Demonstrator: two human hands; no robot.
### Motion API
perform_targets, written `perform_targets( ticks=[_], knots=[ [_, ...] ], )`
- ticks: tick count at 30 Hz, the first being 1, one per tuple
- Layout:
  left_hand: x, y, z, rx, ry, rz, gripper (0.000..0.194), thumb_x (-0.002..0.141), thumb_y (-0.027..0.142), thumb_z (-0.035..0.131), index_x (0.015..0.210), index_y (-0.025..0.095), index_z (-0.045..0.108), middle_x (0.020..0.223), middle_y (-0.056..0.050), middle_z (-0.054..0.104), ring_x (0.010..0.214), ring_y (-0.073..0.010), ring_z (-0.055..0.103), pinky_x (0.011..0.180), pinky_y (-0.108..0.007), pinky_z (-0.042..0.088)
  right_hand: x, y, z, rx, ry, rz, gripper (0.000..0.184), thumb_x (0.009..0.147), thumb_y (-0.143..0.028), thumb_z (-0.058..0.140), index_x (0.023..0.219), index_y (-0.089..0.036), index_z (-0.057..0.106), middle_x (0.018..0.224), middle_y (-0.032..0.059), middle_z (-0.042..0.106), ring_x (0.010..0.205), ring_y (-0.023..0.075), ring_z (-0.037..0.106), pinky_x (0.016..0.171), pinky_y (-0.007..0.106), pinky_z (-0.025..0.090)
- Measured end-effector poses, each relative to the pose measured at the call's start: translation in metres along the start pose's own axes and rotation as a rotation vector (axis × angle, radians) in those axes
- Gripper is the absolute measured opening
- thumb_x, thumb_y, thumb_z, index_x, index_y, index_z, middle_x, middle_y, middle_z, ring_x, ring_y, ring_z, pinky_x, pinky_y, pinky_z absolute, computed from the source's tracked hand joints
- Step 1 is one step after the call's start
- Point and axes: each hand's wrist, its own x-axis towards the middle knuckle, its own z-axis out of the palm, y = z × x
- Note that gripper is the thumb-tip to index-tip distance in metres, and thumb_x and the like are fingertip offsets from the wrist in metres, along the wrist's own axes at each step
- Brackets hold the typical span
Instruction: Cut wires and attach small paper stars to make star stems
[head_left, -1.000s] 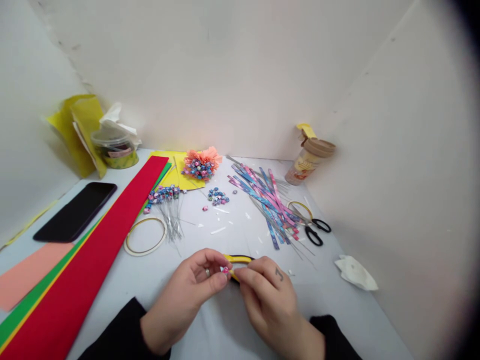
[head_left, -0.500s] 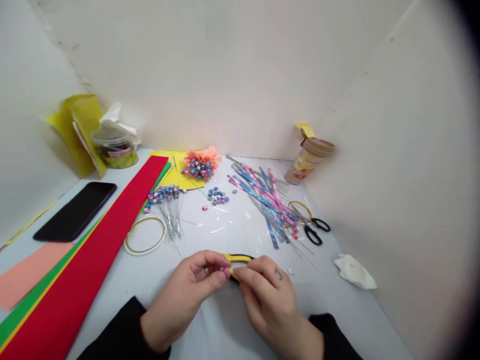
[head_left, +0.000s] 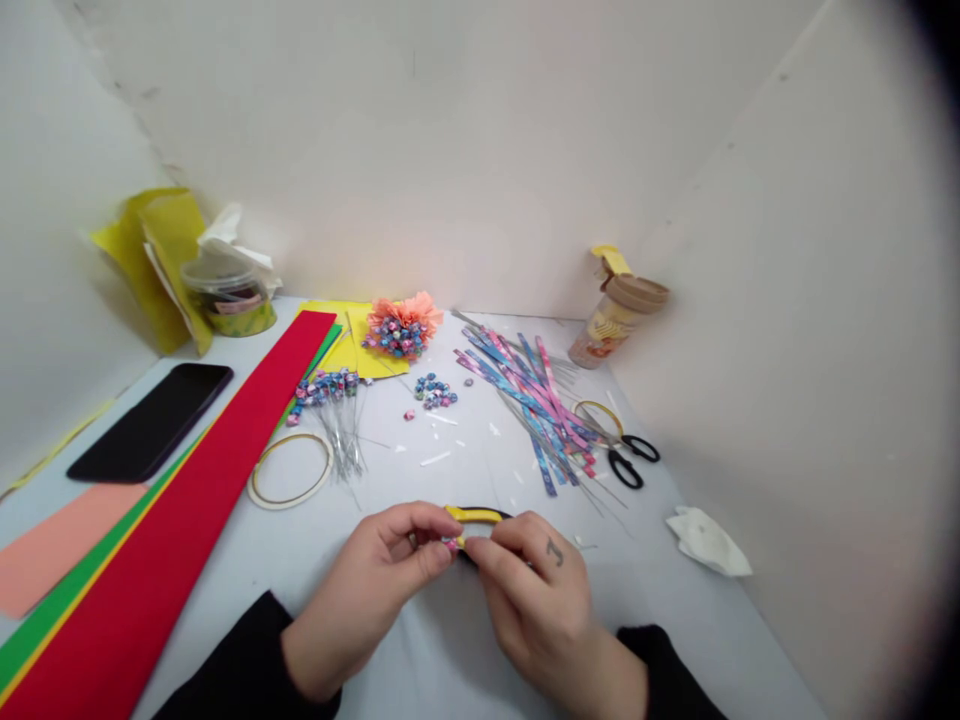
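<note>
Close to the table's front, my left hand (head_left: pixel 390 560) pinches a small pink folded paper star (head_left: pixel 452 544) between thumb and forefinger. My right hand (head_left: pixel 532 580) meets it from the other side, fingertips pressed together right beside the star; whatever they pinch is hidden. Just behind the fingertips lies a tool with curved yellow-and-black handles (head_left: pixel 476 515), partly covered by the hands. Farther back is a small pile of blue and pink paper stars (head_left: pixel 436 392). To its left, more stars sit on thin wire stems (head_left: pixel 343 430).
Patterned paper strips (head_left: pixel 525 385) and wires lie at the right, with black-handled scissors (head_left: pixel 626 468), a crumpled tissue (head_left: pixel 707 541) and a cup (head_left: pixel 611 325). Leftward are a tape roll (head_left: pixel 257 490), red paper (head_left: pixel 202 510), and a phone (head_left: pixel 150 425). An orange paper flower (head_left: pixel 409 315) stands behind.
Both hands stay almost in place. The fingertips shift slightly around the pink star, and a little more of it shows between them.
</note>
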Motion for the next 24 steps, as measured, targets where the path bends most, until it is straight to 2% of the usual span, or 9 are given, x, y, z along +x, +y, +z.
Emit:
perform_targets(
  ticks=[8,13,18,24],
  knots=[
    [-0.002,0.007,0.004,0.111,0.023,0.028,0.008,0.073,0.021,0.069,0.08,0.018,0.072,0.082,-0.005,0.069,0.083,-0.0195,0.062,0.078,-0.029,0.048,-0.007,0.002,-0.004,-0.212,-0.006,-0.143,0.024,0.084,-0.008,0.051,0.103,-0.018,0.063,0.077,0.007,0.064,0.072,0.0188,0.056,0.062,0.033,0.046],
    [-0.003,0.006,0.006,0.188,0.104,0.114,0.008,0.068,0.016,0.071,0.073,0.021,0.075,0.084,-0.005,0.068,0.082,-0.0197,0.063,0.076,-0.028,0.05,-0.006,0.0,-0.003,-0.164,-0.027,-0.111,0.027,0.08,-0.001,0.048,0.1,-0.015,0.061,0.07,0.0055,0.061,0.061,0.0164,0.051,0.053,0.03,0.039],
    [-0.004,0.004,0.006,0.259,0.131,0.209,0.012,0.069,0.014,0.069,0.072,0.023,0.077,0.08,-0.005,0.069,0.079,-0.02,0.064,0.073,-0.028,0.051,-0.008,-0.002,0.0,-0.153,-0.038,-0.077,0.026,0.08,-0.001,0.05,0.102,-0.012,0.059,0.064,0.0051,0.056,0.059,0.0159,0.049,0.052,0.028,0.037],
    [-0.005,0.002,0.008,0.283,0.143,0.223,0.013,0.07,0.014,0.069,0.072,0.023,0.076,0.079,-0.005,0.069,0.077,-0.0202,0.065,0.07,-0.028,0.052,-0.013,-0.002,0.003,-0.186,-0.048,-0.07,0.025,0.081,-0.003,0.048,0.101,-0.012,0.059,0.064,0.0046,0.053,0.059,0.0163,0.047,0.051,0.027,0.037]
  ],
)
